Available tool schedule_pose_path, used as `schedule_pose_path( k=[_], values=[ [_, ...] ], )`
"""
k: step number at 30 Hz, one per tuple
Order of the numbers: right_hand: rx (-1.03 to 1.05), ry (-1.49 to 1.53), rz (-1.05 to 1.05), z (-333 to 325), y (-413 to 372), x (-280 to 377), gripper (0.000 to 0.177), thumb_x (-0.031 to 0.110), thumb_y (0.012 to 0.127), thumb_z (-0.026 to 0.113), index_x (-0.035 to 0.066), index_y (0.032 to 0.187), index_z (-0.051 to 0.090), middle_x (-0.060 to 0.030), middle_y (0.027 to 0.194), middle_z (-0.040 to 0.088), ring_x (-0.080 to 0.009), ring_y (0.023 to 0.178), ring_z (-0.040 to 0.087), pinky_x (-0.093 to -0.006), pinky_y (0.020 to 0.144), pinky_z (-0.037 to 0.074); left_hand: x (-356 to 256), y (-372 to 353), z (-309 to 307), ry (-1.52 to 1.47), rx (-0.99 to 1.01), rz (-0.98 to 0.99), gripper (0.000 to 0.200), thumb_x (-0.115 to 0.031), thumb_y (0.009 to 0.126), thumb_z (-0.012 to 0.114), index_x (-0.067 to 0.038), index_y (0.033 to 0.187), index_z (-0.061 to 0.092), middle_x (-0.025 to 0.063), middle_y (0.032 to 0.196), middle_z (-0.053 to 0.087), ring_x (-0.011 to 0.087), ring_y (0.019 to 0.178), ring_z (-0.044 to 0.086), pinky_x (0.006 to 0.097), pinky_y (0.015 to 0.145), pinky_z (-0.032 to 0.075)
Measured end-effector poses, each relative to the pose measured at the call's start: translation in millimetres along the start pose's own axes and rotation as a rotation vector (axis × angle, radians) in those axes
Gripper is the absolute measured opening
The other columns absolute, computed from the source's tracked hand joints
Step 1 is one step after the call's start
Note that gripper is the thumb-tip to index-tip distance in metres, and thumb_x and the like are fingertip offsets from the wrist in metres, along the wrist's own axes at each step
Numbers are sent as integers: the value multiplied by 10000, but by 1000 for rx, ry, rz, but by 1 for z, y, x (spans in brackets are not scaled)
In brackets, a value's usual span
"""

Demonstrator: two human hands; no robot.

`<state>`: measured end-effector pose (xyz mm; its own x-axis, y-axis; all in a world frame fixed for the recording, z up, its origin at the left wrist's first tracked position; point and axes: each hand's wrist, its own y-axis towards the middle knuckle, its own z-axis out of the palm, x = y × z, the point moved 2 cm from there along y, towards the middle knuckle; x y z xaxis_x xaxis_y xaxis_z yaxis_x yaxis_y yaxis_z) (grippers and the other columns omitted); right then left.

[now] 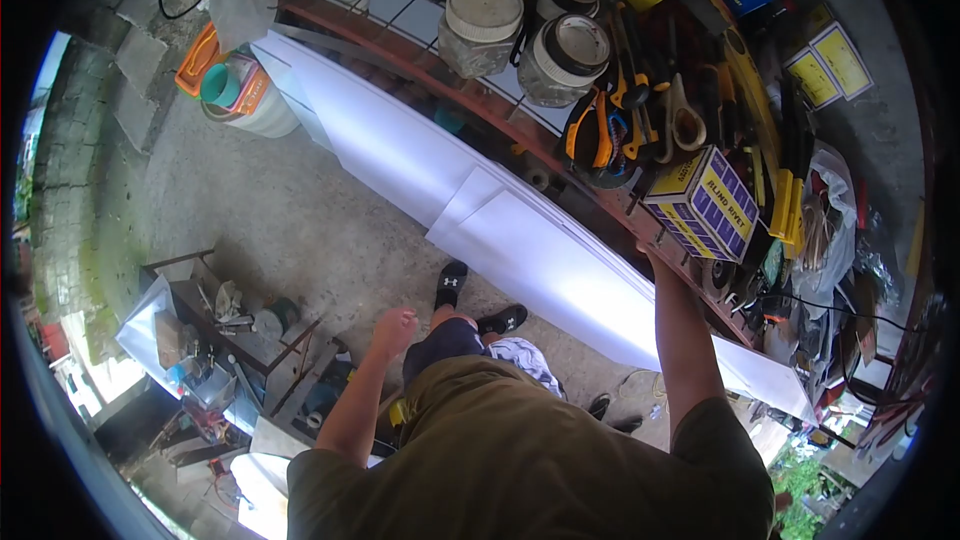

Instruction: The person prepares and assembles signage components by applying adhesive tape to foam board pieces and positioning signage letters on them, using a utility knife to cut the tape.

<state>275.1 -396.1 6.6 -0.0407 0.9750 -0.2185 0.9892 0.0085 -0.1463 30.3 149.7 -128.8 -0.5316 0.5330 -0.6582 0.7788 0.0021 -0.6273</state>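
Observation:
My left hand (pixel 396 329) hangs in the air over the concrete floor, its fingers loosely curled and nothing seen in them. My right arm reaches forward to the bench's reddish edge. There my right hand (pixel 648 252) is small and dark beside the blind rivet box (pixel 712 208), by the upper edge of the shiny metal sheets (pixel 540 265). Its fingers are too hidden to tell whether they hold anything. The long, pale sheets lean against the bench front, several layers together, running from upper left to lower right.
Jars with lids (pixel 483 20), orange-handled cutters (pixel 602 130) and tape rolls crowd the bench. A white bucket (pixel 270 112) with an orange item stands at the sheets' left end. Behind my left arm is a cluttered metal stand (pixel 245 340). Slippers (pixel 600 407) lie on the floor.

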Motion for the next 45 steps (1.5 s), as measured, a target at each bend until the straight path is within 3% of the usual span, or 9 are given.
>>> schedule_pose_path(
  k=[5, 8, 10, 11, 15, 19, 23, 32, 45],
  values=[
    [-142, -23, -48, -19, -52, -11, 320, 197, 1005, 591, 109, 1311, 621, -215, 1353, 593, -361, 1251, 574, -488, 1060, 458, -38, 19, 4, 0, 68, 147, 289, -211, 913, 668, -39, 1143, 704, 168, 1046, 726, 314, 947, 708, 409, 841, 554],
    [-336, 151, -186, -25, -95, -6, 369, 205, 1013, 583, 79, 1359, 558, -203, 1214, 657, -339, 1121, 637, -486, 933, 495, -97, 23, 5, 88, 165, 286, 284, -211, 924, 675, -38, 1148, 699, 164, 1049, 723, 310, 960, 711, 402, 842, 558],
    [-8, 1037, 227, -82, -128, 25, 379, 130, 1037, 539, 25, 1396, 479, -207, 1031, 706, -305, 864, 695, -438, 730, 530, -145, 22, 14, 5, 287, 353, 275, -205, 940, 676, -38, 1157, 691, 165, 1064, 720, 300, 981, 716, 389, 844, 564],
    [-124, 965, 223, -96, -152, 39, 334, 102, 1046, 514, -12, 1358, 483, -198, 939, 699, -260, 722, 672, -379, 631, 526, -165, 22, 24, -114, 366, 369, 268, -200, 952, 674, -38, 1166, 685, 167, 1078, 719, 291, 997, 719, 380, 848, 567],
    [-28, 1590, 333, -125, -229, 73, 289, 126, 1074, 481, -57, 1291, 535, -137, 987, 706, -184, 762, 662, -329, 704, 536, -266, 0, 67, -251, 589, 663, 372, -185, 1031, 616, -55, 1373, 553, 179, 1218, 698, 242, 1126, 683, 359, 966, 534],
    [-66, 2133, 526, -153, -292, 107, 373, 189, 1089, 465, -53, 1371, 500, -142, 1089, 665, -184, 837, 671, -331, 793, 550, -355, -58, 104, -515, 1024, 649, 423, -106, 1085, 487, -4, 1492, 432, 139, 1426, 577, 189, 1337, 523, 347, 1123, 407],
    [-287, 2292, 656, -160, -351, 101, 390, 216, 1091, 473, -34, 1389, 490, -115, 1075, 660, -188, 876, 674, -336, 814, 557, -399, -118, 140, -481, 1278, 538, 434, -162, 1092, 491, 7, 1488, 441, 130, 1352, 629, 167, 1210, 589, 334, 1035, 480],
    [-790, 2481, 743, -125, -556, 73, 270, 309, 1094, 491, 75, 1228, 502, -36, 974, 598, -123, 802, 556, -274, 698, 442, -380, -288, 282, -188, 1507, 636, 571, -365, 1030, 604, -7, 1460, 490, 119, 1198, 690, 189, 1185, 626, 350, 1050, 478],
    [-1319, 2389, 1169, -67, -739, 54, 243, 329, 1061, 577, 97, 1006, 528, -9, 781, 561, -88, 588, 474, -228, 530, 365, -314, -445, 430, 134, 1784, 592, 525, -304, 1021, 623, -20, 1448, 508, 125, 1242, 687, 195, 1178, 638, 337, 1032, 495]
  ],
)
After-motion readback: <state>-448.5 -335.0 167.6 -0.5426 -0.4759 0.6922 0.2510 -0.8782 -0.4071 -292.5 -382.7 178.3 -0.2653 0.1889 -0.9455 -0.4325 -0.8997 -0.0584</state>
